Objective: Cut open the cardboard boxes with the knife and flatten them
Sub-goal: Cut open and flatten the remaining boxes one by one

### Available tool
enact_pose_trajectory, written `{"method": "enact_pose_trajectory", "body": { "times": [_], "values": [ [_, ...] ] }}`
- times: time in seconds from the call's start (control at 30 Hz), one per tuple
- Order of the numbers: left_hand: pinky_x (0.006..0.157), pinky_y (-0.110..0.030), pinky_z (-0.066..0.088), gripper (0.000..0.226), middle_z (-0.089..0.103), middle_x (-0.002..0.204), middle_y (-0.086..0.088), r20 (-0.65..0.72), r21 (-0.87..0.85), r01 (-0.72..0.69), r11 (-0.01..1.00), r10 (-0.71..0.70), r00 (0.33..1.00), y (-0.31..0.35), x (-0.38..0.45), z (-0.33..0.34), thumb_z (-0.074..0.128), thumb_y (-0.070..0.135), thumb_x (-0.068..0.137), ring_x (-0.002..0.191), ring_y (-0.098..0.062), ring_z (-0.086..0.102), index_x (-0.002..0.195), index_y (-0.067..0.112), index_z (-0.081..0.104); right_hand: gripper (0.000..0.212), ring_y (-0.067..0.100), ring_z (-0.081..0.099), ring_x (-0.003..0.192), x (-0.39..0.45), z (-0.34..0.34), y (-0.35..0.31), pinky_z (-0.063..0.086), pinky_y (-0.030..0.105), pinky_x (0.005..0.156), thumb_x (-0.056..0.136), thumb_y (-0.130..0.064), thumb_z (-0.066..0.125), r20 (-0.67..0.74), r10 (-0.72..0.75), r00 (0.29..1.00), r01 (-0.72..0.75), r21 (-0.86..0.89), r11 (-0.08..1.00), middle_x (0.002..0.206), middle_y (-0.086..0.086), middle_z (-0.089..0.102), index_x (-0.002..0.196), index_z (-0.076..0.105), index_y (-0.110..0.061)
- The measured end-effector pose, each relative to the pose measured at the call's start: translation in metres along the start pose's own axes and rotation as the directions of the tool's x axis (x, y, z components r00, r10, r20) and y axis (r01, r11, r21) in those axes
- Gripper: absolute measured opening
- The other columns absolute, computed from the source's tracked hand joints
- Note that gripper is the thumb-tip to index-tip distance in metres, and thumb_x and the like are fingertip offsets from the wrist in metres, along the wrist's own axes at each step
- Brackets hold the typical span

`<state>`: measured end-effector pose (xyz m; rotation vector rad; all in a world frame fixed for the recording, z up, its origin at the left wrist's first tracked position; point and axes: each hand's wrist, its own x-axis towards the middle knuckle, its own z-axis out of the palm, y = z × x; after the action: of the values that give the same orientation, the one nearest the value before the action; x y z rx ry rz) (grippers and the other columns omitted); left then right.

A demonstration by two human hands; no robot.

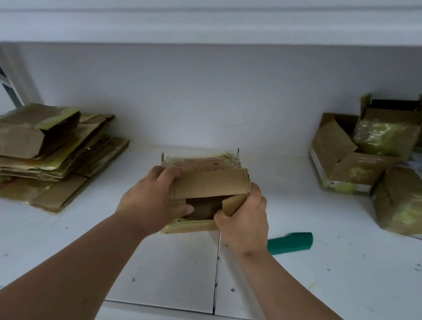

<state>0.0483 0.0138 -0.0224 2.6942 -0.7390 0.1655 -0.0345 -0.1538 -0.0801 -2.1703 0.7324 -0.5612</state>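
A white shelf [61, 245] carries everything here. At its left end lies a stack of flattened cardboard [47, 156]; at the right end sits a heap of unflattened boxes [369, 148] patched with yellowish tape. In the middle stands a small cardboard box [206, 185], its top flaps partly open (the dark inside shows). The left hand [153, 201] grips the box's left side, thumb at the opening. The right hand [244, 220] clasps the near right corner, fingers curled around a flap. Just right of that wrist, a green-handled knife [290, 243] lies on the shelf, untouched.
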Motion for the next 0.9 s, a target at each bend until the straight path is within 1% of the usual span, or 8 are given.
{"method": "enact_pose_trajectory", "body": {
  "times": [0.17, 0.33, 0.47, 0.6, 0.67, 0.73, 0.77, 0.9],
  "values": [
    [0.099, -0.035, 0.046, 0.095, 0.029, 0.141, 0.008, -0.06, 0.106, 0.064, 0.992, -0.057, 0.997, 0.017, 0.001, 0.017, 0.074, 0.065, 0.068, 0.129, -0.016, 0.036, 0.14, 0.034, 0.021, 0.086, 0.027, 0.058, 0.112, -0.008, -0.012, 0.002, 0.052, 0.046, 0.096, 0.073, -0.031, 0.067, 0.078, 0.026, 0.997, -0.032, 0.068, 0.997, 0.133, 0.0, 0.045, 0.147, 0.021, -0.028],
    [0.098, -0.036, 0.046, 0.095, 0.026, 0.141, -0.004, -0.137, 0.272, 0.07, 0.96, -0.034, 0.99, 0.022, 0.003, 0.034, 0.073, 0.059, 0.073, 0.125, -0.023, 0.035, 0.141, 0.025, 0.016, 0.074, 0.023, 0.061, 0.111, -0.013, -0.017, 0.006, 0.053, 0.045, 0.097, 0.081, -0.016, 0.062, 0.125, 0.051, 0.991, -0.072, 0.169, 0.983, 0.134, -0.001, 0.052, 0.145, 0.027, -0.027],
    [0.094, -0.036, 0.049, 0.083, 0.027, 0.138, -0.007, -0.174, 0.265, 0.072, 0.961, -0.026, 0.984, 0.024, 0.004, 0.038, 0.07, 0.041, 0.077, 0.121, -0.025, 0.037, 0.14, 0.023, 0.019, 0.061, 0.018, 0.062, 0.103, -0.013, -0.019, 0.01, 0.054, 0.043, 0.095, 0.084, -0.009, 0.055, 0.126, 0.038, 0.991, -0.068, 0.241, 0.968, 0.123, 0.001, 0.057, 0.139, 0.035, -0.026],
    [0.099, -0.036, 0.044, 0.089, 0.022, 0.141, -0.004, -0.118, 0.182, 0.104, 0.978, -0.083, 0.99, 0.024, 0.005, 0.036, 0.071, 0.039, 0.072, 0.126, -0.024, 0.031, 0.141, 0.028, 0.016, 0.049, 0.013, 0.059, 0.104, -0.012, -0.029, 0.018, 0.051, 0.035, 0.099, 0.094, -0.003, 0.048, 0.121, 0.041, 0.992, -0.076, 0.302, 0.95, 0.117, -0.005, 0.06, 0.139, 0.045, -0.022],
    [0.104, -0.038, 0.041, 0.095, 0.016, 0.144, 0.0, -0.063, 0.125, 0.104, 0.987, -0.097, 0.993, 0.022, 0.005, 0.032, 0.074, 0.037, 0.069, 0.131, -0.023, 0.025, 0.142, 0.03, 0.013, 0.038, 0.016, 0.062, 0.096, -0.01, -0.039, 0.019, 0.056, 0.027, 0.082, 0.099, -0.008, 0.044, 0.153, 0.101, 0.983, -0.148, 0.338, 0.929, 0.109, -0.004, 0.063, 0.134, 0.052, -0.022],
    [0.108, -0.04, 0.038, 0.1, 0.008, 0.149, 0.006, -0.01, 0.074, 0.092, 0.993, -0.091, 0.996, 0.017, 0.003, 0.027, 0.076, 0.032, 0.067, 0.135, -0.024, 0.016, 0.145, 0.032, 0.012, 0.031, 0.014, 0.06, 0.076, -0.008, -0.045, 0.019, 0.047, 0.013, 0.052, 0.1, -0.007, 0.041, 0.21, 0.125, 0.97, -0.194, 0.349, 0.917, 0.091, -0.001, 0.062, 0.12, 0.058, -0.022],
    [0.108, -0.041, 0.038, 0.1, 0.003, 0.151, 0.009, 0.009, 0.052, 0.087, 0.995, -0.088, 0.996, 0.014, 0.002, 0.024, 0.075, 0.027, 0.067, 0.137, -0.024, 0.013, 0.146, 0.033, 0.013, 0.029, 0.014, 0.057, 0.069, -0.007, -0.045, 0.02, 0.041, 0.011, 0.045, 0.099, -0.005, 0.041, 0.221, 0.126, 0.967, -0.198, 0.345, 0.917, 0.085, -0.001, 0.06, 0.114, 0.06, -0.021],
    [0.114, -0.047, 0.031, 0.096, -0.007, 0.157, 0.017, 0.039, -0.128, 0.096, 0.987, -0.092, 0.995, -0.005, 0.0, 0.016, 0.066, 0.002, 0.073, 0.145, -0.027, 0.004, 0.148, 0.042, 0.022, 0.033, 0.015, 0.059, 0.076, -0.003, -0.039, 0.018, 0.042, 0.016, 0.055, 0.096, -0.005, 0.042, 0.221, 0.095, 0.971, -0.17, 0.351, 0.921, 0.084, -0.006, 0.063, 0.099, 0.062, -0.031]
  ]
}}
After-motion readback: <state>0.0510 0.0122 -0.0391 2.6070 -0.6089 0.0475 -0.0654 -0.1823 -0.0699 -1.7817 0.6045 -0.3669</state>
